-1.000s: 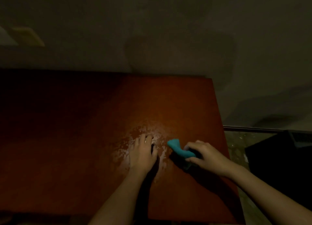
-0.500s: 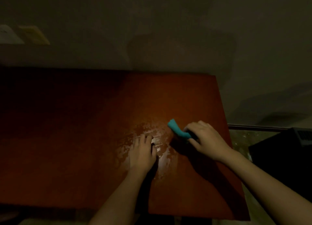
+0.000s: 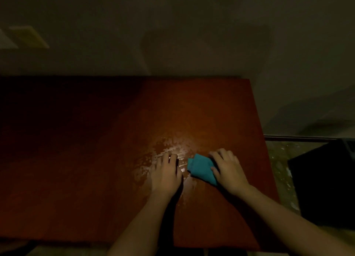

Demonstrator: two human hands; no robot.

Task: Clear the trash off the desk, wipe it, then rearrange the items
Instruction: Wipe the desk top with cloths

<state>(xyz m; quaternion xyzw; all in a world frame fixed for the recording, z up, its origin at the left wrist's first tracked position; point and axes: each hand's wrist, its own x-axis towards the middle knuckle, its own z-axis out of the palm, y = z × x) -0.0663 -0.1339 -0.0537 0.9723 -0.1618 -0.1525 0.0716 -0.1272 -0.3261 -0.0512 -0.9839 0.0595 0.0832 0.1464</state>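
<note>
From my remote seat I read this as the wiping stage; the desk [image 3: 96, 140] fills the middle of the frame and I see no trash or items on the part that is lit, though its left half is too dark to judge. The teal cloth [image 3: 201, 169] lies bunched on the desktop just right of centre, at the right edge of a pale wet patch [image 3: 169, 150]. My right hand [image 3: 228, 171] sits on it, with the thumb laid across the fabric and the fingers bent over its far side, so the grip is closed round the cloth and pressing it down; I take that as the way to drag it without it slipping. My left hand [image 3: 165, 174] lies flat on the wood just left of the cloth, fingers straight and holding nothing; I judge it is braced there to steady the lean.

At the right of the frame, past the desk, stands a dark boxy shape [image 3: 326, 188]; at upper left, a dim yellowish thing [image 3: 28, 37] that I cannot identify.

Against half a second ago, the cloth has come down the frame toward me and now lies close beside the left hand; more teal shows from under the right hand; the left hand has stayed put.
</note>
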